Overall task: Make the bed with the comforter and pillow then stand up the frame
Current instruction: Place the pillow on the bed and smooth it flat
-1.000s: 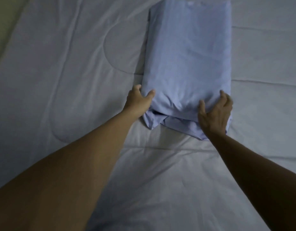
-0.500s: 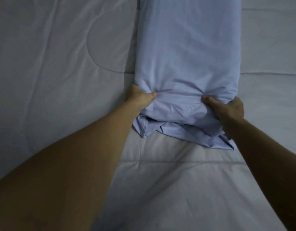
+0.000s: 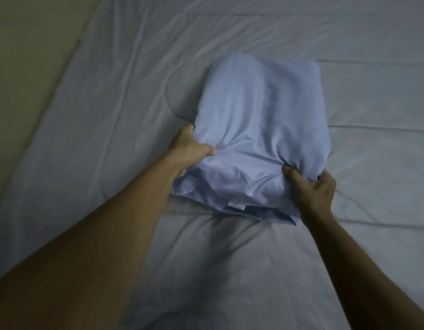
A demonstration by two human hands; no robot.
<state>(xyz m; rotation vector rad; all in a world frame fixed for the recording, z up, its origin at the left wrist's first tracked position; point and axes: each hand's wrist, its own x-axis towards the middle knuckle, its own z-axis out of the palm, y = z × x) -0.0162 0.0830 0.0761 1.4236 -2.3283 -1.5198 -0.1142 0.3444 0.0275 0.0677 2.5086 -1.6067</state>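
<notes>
Pillow (image 3: 261, 139) placement is the step going on here, as far as I can judge: the comforter (image 3: 111, 115) looks spread over the bed already, a bit wrinkled but covering it, and the pale blue pillow lies lengthwise on top of it, roughly in the middle of the view. Both hands are clamped on its near end. The left hand (image 3: 190, 148) pinches the near-left corner, thumb pressed into the fabric, and the right hand (image 3: 311, 189) bunches the near-right corner in a closed fist, so the case puckers between them. The loose open end of the pillowcase, with a small white tag, hangs flat on the comforter just under the hands. No frame anywhere in this view, so that part is clearly not done yet. Next move, I'd guess, calls for swinging or sliding the pillow to the head of the bed and squaring it up, keeping both corners gripped evenly so the stuffing doesn't shift inside the case, then tucking that floppy open end under and smoothing the dents the fingers leave.
</notes>
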